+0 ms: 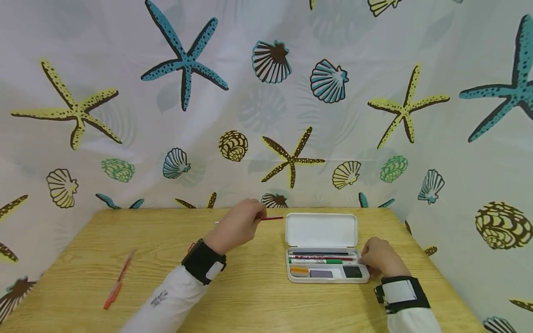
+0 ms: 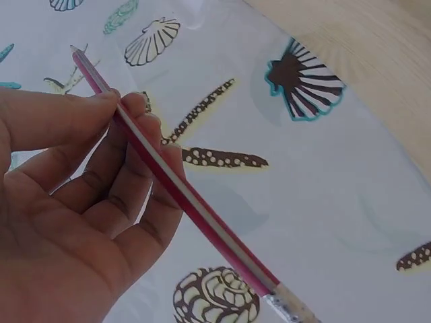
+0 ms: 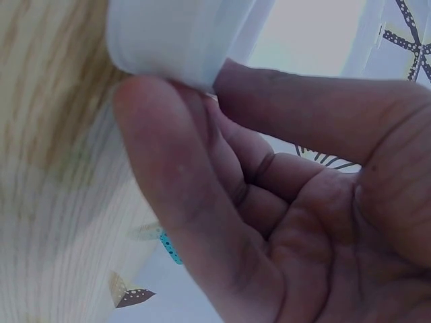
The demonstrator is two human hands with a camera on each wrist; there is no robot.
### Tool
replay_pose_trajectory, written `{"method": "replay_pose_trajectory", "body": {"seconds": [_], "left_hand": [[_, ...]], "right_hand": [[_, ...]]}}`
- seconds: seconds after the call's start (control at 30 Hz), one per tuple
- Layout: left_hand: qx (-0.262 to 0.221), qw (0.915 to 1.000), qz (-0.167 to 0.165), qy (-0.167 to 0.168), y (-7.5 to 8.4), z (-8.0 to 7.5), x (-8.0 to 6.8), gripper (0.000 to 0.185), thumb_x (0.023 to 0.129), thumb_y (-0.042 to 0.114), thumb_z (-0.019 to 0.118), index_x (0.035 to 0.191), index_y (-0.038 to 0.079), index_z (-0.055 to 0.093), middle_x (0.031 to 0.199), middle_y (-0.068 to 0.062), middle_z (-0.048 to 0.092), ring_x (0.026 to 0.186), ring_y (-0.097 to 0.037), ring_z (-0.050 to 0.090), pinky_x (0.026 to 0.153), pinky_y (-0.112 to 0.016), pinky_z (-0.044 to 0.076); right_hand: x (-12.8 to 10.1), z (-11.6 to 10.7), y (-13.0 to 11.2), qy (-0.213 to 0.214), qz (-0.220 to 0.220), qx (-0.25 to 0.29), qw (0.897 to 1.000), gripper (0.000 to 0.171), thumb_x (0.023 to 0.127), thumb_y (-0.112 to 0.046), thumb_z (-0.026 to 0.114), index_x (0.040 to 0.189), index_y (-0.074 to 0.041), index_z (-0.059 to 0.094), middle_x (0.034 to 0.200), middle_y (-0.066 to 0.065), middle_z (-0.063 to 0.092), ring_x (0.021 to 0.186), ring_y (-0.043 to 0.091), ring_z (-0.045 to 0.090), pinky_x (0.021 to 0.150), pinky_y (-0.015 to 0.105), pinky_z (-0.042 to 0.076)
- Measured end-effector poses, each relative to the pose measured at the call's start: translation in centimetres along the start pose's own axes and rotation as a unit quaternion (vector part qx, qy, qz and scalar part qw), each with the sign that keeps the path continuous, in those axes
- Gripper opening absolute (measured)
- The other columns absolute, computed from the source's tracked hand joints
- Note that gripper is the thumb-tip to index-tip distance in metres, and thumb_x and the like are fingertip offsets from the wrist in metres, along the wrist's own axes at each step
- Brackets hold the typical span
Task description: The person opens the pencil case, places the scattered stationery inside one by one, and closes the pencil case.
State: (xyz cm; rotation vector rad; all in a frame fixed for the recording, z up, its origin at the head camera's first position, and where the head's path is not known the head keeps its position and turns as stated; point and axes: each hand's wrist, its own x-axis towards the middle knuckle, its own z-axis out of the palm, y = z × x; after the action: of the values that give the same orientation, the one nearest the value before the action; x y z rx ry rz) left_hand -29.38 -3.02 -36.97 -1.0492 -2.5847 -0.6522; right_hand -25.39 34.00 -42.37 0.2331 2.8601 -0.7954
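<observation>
My left hand (image 1: 251,216) pinches a red pencil (image 1: 272,218) between thumb and fingers, lifted over the far middle of the wooden table (image 1: 250,296), just left of the case. In the left wrist view the pencil (image 2: 202,215) runs diagonally across my left hand's (image 2: 128,114) curled fingers, its metal end at the lower right. A white pencil case (image 1: 321,230) lies open, lid back. My right hand (image 1: 366,260) holds its right edge. The right wrist view shows the right hand (image 3: 195,87) with thumb and fingers closing on the case's corner (image 3: 175,33).
The case's tray holds a green marker (image 1: 316,261), thin pens and small erasers (image 1: 320,273). An orange pen (image 1: 118,281) lies on the table at the left. A curtain printed with starfish and shells (image 1: 266,92) hangs close behind and round both sides.
</observation>
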Motion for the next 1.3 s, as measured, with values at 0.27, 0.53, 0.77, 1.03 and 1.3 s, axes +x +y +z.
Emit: {"method": "replay_pose_trajectory", "body": {"seconds": [0.27,0.53,0.77,1.03,1.3], "left_hand": [[0.003,0.9978,0.033,-0.057,3.9,2.3,3.2,0.009,0.099,0.001,0.065,0.101,0.007,0.071,0.094,-0.002,0.069,0.085,-0.013,0.061,0.077,-0.026,0.053],[0.024,0.9897,0.046,-0.133,7.1,7.0,5.6,0.012,0.096,0.001,0.068,0.102,0.01,0.074,0.094,0.002,0.07,0.078,-0.007,0.058,0.069,-0.018,0.049],[0.014,0.9863,0.026,-0.162,8.8,9.6,7.0,0.015,0.094,-0.001,0.068,0.099,0.01,0.075,0.089,0.005,0.066,0.075,-0.007,0.055,0.068,-0.019,0.047],[0.032,0.9838,0.028,-0.174,10.0,11.0,7.3,0.018,0.085,0.0,0.08,0.096,0.012,0.074,0.088,0.007,0.065,0.075,-0.006,0.053,0.072,-0.017,0.047],[0.019,0.9851,0.039,-0.167,9.6,12.1,7.2,0.02,0.085,-0.006,0.077,0.1,0.009,0.076,0.093,0.003,0.07,0.078,-0.005,0.055,0.075,-0.016,0.047]], "right_hand": [[0.2,0.0,0.3,0.001,0.002,0.001,1.0,0.011,0.092,0.0,0.069,0.085,0.005,0.062,0.076,0.013,0.059,0.064,0.023,0.061,0.054,0.03,0.054],[0.3,0.0,0.4,0.0,0.005,-0.002,1.0,0.011,0.092,0.0,0.07,0.084,0.004,0.064,0.075,0.012,0.059,0.064,0.023,0.06,0.054,0.03,0.052],[0.2,0.0,0.3,0.0,0.007,-0.001,1.0,0.011,0.092,0.0,0.07,0.084,0.004,0.064,0.074,0.011,0.059,0.063,0.023,0.06,0.054,0.029,0.051],[0.1,-0.1,0.2,-0.002,0.006,-0.006,1.0,0.013,0.092,0.0,0.071,0.083,0.003,0.063,0.073,0.011,0.06,0.063,0.023,0.061,0.055,0.03,0.052],[0.1,0.1,0.3,0.004,0.0,-0.005,1.0,0.013,0.091,0.0,0.071,0.082,0.003,0.063,0.072,0.011,0.059,0.062,0.022,0.06,0.053,0.03,0.051]]}}
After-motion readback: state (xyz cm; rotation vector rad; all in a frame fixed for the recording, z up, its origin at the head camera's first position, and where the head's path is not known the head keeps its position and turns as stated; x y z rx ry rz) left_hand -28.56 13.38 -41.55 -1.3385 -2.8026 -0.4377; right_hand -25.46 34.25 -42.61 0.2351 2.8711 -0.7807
